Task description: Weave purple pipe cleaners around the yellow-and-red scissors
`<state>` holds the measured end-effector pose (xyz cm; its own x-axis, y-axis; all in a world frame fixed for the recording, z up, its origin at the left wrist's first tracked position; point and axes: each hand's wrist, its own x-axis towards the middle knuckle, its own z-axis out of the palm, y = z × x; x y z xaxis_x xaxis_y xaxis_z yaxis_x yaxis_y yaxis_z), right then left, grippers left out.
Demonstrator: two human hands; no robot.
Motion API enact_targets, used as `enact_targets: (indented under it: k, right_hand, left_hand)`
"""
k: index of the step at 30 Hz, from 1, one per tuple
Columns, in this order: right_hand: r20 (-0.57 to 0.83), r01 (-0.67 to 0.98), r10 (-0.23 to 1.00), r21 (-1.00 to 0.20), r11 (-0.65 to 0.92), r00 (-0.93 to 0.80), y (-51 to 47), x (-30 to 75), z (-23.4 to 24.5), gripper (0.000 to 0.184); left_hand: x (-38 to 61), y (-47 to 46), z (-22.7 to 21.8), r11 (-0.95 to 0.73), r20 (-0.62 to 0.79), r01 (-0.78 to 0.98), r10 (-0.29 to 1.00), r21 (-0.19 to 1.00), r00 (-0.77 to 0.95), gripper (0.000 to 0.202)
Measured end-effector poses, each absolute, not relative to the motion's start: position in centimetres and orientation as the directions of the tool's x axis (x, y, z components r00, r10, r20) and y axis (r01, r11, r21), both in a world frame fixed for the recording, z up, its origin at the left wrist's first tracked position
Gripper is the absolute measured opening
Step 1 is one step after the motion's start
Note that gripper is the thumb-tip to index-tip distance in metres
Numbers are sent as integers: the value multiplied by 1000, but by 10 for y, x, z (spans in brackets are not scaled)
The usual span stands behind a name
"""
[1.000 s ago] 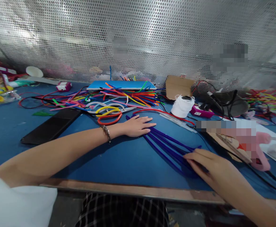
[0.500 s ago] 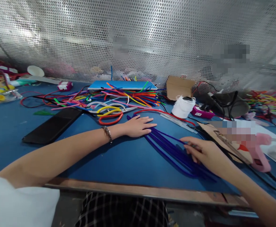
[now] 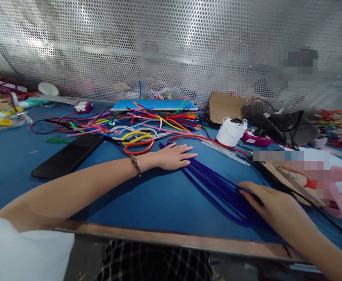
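A bundle of dark blue pipe cleaners (image 3: 212, 183) lies on the blue table (image 3: 147, 199), running from the middle toward the near right. My left hand (image 3: 173, 156) lies flat and open on the bundle's far end, a bracelet on its wrist. My right hand (image 3: 272, 207) rests on the near end, fingers stretched forward over the strands and slightly curled; it presses them rather than lifting them.
A heap of mixed-colour pipe cleaners (image 3: 159, 117) lies beyond my left hand, with scissors (image 3: 138, 142), a black phone (image 3: 68, 154), a white thread spool (image 3: 231, 130) and a cardboard box (image 3: 225, 106). A pink glue gun (image 3: 336, 187) and cables sit right. Perforated metal screen behind.
My right hand slid up the blue bundle toward the middle, then drew back down to its near end. My left hand stayed put on the far end.
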<state>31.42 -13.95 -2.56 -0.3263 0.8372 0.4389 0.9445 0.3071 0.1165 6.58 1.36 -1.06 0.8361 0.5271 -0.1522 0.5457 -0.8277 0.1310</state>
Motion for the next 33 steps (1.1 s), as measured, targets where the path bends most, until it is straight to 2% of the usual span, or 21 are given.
enact_targets:
  k: [5,10,12,19,24,33]
  right_hand:
    - [417,913,820,71,402,-393,-148,311,-22,42]
    - [461,893,767,170,417,-446,-159,303,-18,50]
    - [473,890,757,170,424,-451,-161,301,-17,53]
    - [457,931,836,-41,362,-305,-164,301,-18,39]
    - [379,922,899,-221,317,-219,-166,294,-16,31]
    - [466,922,843,-129,364,-268,-168,307,-26,35]
  left_hand:
    - [66,15,-13,-827,-147,547,530,129,835,47]
    - [66,15,-14,-827,-142,547,531,130,835,47]
    - [66,15,-15,-826,-139,548,532,129,835,47]
    - [66,15,-15,-829,-128,545,531,125,838,47]
    - [67,16,-16,-827,-127,549,536,122,835,47]
    - [67,15,-15,-825,-127,551,537,128,834,47]
